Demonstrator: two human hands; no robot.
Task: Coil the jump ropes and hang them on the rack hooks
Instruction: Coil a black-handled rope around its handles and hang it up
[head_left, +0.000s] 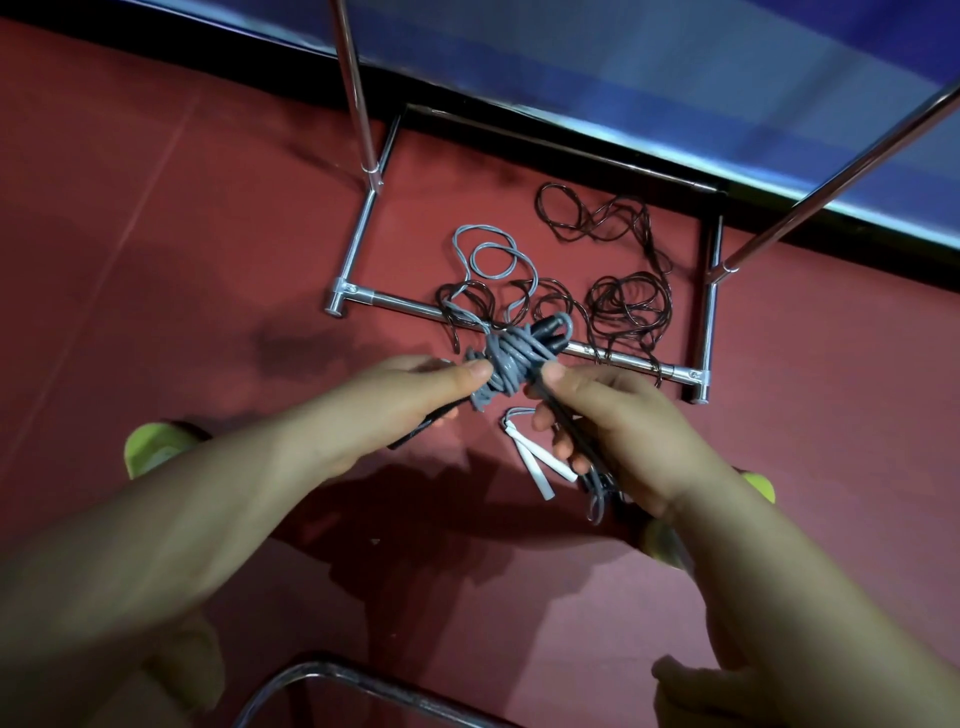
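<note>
1. Both hands are out over the dark red floor (156, 218), and between them sits a tight bundle of grey plastic jump rope (506, 364), wound round and round itself
2. The left hand (410, 400) has thumb and fingers curled, pinching the near-left side of the grey bundle, with a dark handle (423, 428) poking out below the palm
3. The right hand (613, 426) is clamped round a thin black handle (566, 426), thumb tip pressed right against the bundle's right side
4. The bundle's far end shows black handle tips (550, 327) with a grey loop over them, just above the rack's front bar
5. From the bundle a loose grey strand (493, 260) trails away and curls in loops on the floor inside the rack base
6. The chrome tube rack (623, 361) stands on the floor ahead: low rectangular base, two uprights rising out of view; I can't see any hooks from here
7. A thin dark brown jump rope (623, 301) lies tangled in loose rings across the base and over its front bar, uncoiled
8. Two white flat handles (535, 467) lie on the floor just under the right hand's fingers
9. Yellow-green shoes (150, 447) show beside each forearm
10. A curved chrome bar (311, 675) crosses the bottom edge, near the person
</note>
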